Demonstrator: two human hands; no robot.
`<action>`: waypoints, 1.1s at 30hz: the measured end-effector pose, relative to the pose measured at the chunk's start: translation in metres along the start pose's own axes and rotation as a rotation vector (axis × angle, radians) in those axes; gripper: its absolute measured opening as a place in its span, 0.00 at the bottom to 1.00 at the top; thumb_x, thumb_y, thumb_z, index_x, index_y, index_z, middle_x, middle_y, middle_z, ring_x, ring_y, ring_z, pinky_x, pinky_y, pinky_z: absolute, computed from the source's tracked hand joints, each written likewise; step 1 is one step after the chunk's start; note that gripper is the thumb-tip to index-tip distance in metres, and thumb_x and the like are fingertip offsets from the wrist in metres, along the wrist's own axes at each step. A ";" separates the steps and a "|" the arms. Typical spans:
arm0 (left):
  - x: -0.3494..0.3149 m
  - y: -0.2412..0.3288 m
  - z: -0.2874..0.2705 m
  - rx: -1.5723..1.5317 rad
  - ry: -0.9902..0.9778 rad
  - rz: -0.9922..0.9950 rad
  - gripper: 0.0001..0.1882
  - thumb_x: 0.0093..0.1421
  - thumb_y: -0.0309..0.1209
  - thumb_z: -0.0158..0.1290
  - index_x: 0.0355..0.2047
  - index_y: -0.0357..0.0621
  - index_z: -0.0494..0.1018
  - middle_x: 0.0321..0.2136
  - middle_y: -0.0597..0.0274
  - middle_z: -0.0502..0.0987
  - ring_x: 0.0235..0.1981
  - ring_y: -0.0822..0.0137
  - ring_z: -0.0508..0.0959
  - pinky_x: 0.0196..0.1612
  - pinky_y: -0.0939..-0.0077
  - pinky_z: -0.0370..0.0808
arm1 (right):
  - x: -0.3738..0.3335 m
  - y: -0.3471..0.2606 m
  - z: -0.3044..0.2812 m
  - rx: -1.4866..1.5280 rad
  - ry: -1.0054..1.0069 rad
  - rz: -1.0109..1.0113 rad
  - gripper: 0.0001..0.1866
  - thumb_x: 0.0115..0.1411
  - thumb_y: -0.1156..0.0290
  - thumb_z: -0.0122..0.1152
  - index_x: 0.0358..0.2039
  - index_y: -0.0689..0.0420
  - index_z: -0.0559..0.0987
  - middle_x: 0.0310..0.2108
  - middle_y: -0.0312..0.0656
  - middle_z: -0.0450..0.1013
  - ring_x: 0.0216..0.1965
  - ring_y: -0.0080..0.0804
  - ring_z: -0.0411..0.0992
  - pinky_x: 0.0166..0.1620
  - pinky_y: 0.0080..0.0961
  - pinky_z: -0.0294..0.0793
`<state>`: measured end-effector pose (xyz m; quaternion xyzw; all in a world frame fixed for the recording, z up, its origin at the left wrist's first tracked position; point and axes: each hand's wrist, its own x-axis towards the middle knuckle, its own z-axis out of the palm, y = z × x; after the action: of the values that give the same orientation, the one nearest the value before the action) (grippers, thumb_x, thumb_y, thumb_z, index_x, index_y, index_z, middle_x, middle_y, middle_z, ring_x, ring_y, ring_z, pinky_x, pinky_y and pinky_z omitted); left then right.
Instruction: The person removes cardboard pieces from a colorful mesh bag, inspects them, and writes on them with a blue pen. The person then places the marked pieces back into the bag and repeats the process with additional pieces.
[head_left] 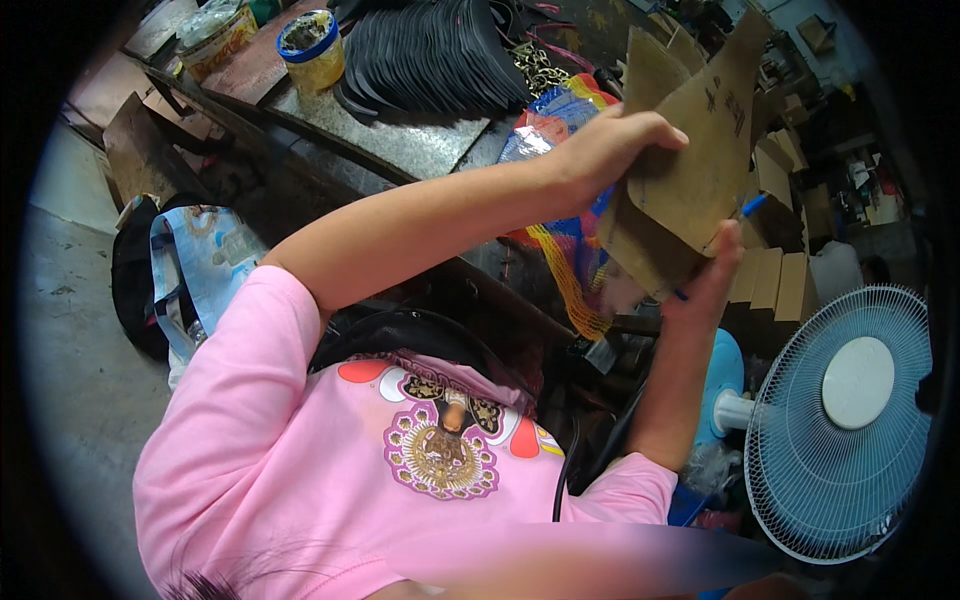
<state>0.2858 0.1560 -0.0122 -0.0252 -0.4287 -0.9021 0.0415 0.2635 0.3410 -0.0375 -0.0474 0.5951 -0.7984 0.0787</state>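
Observation:
Two or more stiff brown cardboard sheets (690, 170), cut to curved and pointed outlines with dark handwriting on one, are held up at the upper right. My left hand (610, 150) grips their left edge, thumb over the front face and fingers behind. At their lower corner my right hand (705, 285) is closed, the thumb pointing up. A pen with blue ends (753, 205) slants across that same hand, its middle mostly covered. Behind the sheets lies a yellow, red and blue mesh bag (570, 260), partly hidden.
Many black curved pieces (430, 60) stand in a row on the metal-topped workbench (425, 148), beside a blue-rimmed tub (310, 50). A white-and-blue fan (840, 420) stands close on the right. Cardboard boxes (770, 280) are stacked behind it. A light-blue bag (205, 260) hangs at left.

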 end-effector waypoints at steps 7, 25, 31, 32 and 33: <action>0.009 -0.032 -0.009 0.355 -0.356 -0.065 0.29 0.62 0.48 0.53 0.52 0.35 0.70 0.45 0.56 0.75 0.48 0.67 0.74 0.54 0.74 0.69 | -0.006 0.008 -0.034 0.001 -0.138 -0.071 0.22 0.58 0.74 0.60 0.53 0.64 0.72 0.46 0.45 0.75 0.44 0.34 0.76 0.49 0.31 0.77; -0.008 0.001 -0.078 1.617 -0.375 0.258 0.25 0.49 0.19 0.54 0.51 0.44 0.76 0.42 0.48 0.80 0.45 0.51 0.79 0.49 0.65 0.75 | -0.035 0.020 -0.078 -0.097 0.025 0.018 0.23 0.59 0.77 0.58 0.54 0.70 0.69 0.48 0.50 0.74 0.44 0.37 0.77 0.47 0.32 0.79; 0.006 0.031 -0.090 1.434 -0.289 0.409 0.29 0.51 0.15 0.48 0.56 0.44 0.72 0.49 0.51 0.77 0.46 0.62 0.79 0.51 0.72 0.75 | -0.049 0.005 -0.059 -0.136 -0.076 -0.018 0.27 0.55 0.79 0.56 0.56 0.71 0.67 0.47 0.52 0.74 0.44 0.36 0.77 0.49 0.28 0.77; 0.007 0.033 -0.090 1.403 -0.297 0.430 0.30 0.51 0.15 0.48 0.57 0.45 0.71 0.50 0.52 0.76 0.47 0.63 0.79 0.52 0.72 0.75 | -0.050 0.004 -0.056 -0.154 -0.053 -0.015 0.27 0.54 0.79 0.56 0.56 0.71 0.67 0.47 0.52 0.74 0.44 0.36 0.77 0.49 0.28 0.77; 0.009 0.035 -0.089 1.368 -0.304 0.485 0.32 0.51 0.15 0.48 0.58 0.46 0.71 0.51 0.52 0.76 0.48 0.63 0.78 0.53 0.73 0.74 | -0.051 0.003 -0.054 -0.149 -0.049 -0.009 0.27 0.54 0.79 0.56 0.56 0.71 0.67 0.48 0.51 0.74 0.45 0.36 0.76 0.50 0.28 0.76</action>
<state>0.2794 0.0645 -0.0410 -0.2121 -0.8784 -0.3857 0.1862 0.3044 0.4004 -0.0555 -0.0753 0.6504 -0.7509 0.0858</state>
